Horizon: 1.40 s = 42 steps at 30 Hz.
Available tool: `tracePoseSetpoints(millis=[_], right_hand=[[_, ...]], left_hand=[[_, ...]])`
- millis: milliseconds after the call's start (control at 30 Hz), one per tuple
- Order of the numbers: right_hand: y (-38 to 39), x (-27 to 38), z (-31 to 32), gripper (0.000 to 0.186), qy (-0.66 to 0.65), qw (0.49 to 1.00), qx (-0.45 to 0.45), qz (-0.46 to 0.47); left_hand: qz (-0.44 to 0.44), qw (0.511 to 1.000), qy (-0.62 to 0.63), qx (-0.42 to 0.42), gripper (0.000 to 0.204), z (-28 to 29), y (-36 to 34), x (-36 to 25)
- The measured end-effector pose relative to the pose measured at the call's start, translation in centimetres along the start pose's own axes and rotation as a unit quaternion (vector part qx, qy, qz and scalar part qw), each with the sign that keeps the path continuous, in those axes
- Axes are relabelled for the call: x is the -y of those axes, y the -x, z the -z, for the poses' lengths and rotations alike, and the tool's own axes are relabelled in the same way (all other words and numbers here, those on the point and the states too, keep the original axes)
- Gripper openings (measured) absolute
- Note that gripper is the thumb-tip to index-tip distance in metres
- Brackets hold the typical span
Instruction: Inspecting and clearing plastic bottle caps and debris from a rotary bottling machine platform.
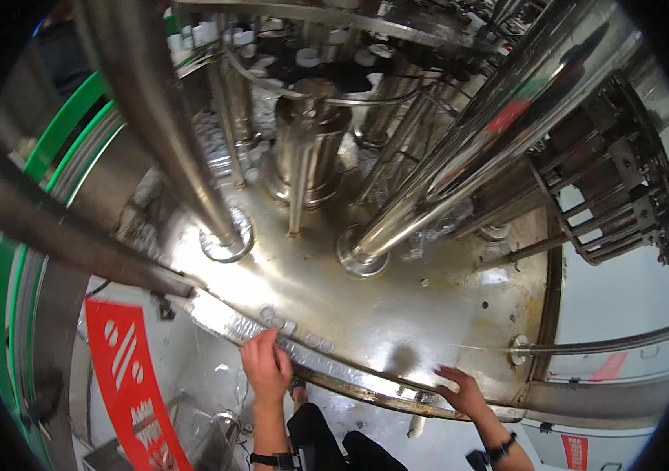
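- Two bare hands reach to the near edge of a big, round, shiny metal table [421, 314].
- The left hand [266, 367] has its fingers bent and its thumb close to them, so its grip is narrow; I cannot tell if anything is pinched inside it.
- The right hand [464, 395] has a wider grip, with fingers spread apart over the rim [366, 381]; I cannot tell if they touch the metal.
- The table holds small things like a big tray: I count about five pale, round discs [313, 341] lying on it along the near edge.
- Three discs sit in a bunch just beside the left fingertips, and two sit close together a bit to the right.
- Two shiny slanted poles stand on the table, a left pole [209, 208] and a fatter right pole [444, 173].
- One thick metal post [311, 149] stands behind, between them.
- Two dark bands, a left wristband [273, 460] and a right wristband [499, 452], go round the wrists.
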State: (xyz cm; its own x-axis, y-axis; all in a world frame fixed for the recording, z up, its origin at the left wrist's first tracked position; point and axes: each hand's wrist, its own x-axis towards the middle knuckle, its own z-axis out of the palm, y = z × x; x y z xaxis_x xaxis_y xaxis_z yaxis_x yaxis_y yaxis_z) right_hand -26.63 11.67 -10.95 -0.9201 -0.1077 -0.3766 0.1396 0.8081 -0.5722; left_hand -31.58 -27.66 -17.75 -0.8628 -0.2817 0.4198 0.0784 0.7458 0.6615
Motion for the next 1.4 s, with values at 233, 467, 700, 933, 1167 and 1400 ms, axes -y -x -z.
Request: tracePoseSetpoints(millis=[233,467,700,933,1167,1400], right_hand=[[-22.6,0.0,-5.0,0.068,0.017,0.978,-0.208,0.003],[-34.8,-12.0,-4.2,0.062,0.258,0.934,-0.247,-0.028],[-30.1,-5.4,-6.5,0.034,-0.143,0.982,0.073,-0.101],[-17.9,-0.9,-3.0,0.031,-0.637,0.738,-0.035,-0.219],[-15.8,1.8,-2.6,0.057,-0.541,0.829,-0.125,-0.071],[-15.4,4.1,-0.5,0.058,-0.492,0.856,-0.153,-0.029]], left_hand=[[0.104,0.974,-0.129,0.157,0.031,-2.9,-6.9,1.8],[0.104,0.969,-0.118,0.188,0.032,-3.8,-7.2,1.9],[0.104,0.962,-0.173,0.183,0.027,-1.9,-7.3,3.7],[0.086,0.97,-0.136,0.181,0.024,-3.4,-7.5,2.0],[0.083,0.972,-0.127,0.178,0.024,-3.1,-7.0,2.4],[0.085,0.972,-0.128,0.18,0.024,-3.2,-7.3,2.2]])
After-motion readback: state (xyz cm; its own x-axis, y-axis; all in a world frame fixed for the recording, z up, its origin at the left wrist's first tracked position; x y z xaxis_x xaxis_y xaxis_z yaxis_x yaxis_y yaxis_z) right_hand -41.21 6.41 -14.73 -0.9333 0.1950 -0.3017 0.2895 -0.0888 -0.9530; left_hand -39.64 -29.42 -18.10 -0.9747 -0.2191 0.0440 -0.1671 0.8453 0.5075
